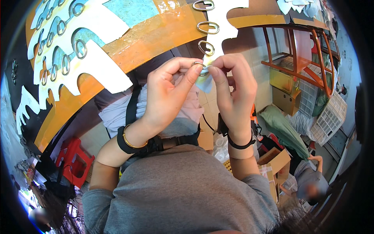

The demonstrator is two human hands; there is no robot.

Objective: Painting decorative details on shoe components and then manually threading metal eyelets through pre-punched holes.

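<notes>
Held up in front of my chest, my left hand (168, 87) pinches an oval metal ring (198, 63) between thumb and forefinger. My right hand (236, 87) is closed beside it, thumb and forefinger gripping a tab of a white scalloped sheet (221, 29) at the ring. The fingertips partly hide how tab and ring meet. Farther up that sheet's left edge sit several more oval rings, one of them a silver ring (208, 27). On the table to the left, white scalloped sheets (103, 66) overlap, with metal rings on their tabs.
The table (144, 41) has a tan, tape-covered edge curving across the front. A red stool (76, 162) stands at lower left. To the right are an orange metal frame (294, 54), a white plastic crate (330, 118), cardboard boxes (278, 162) and another person (309, 179).
</notes>
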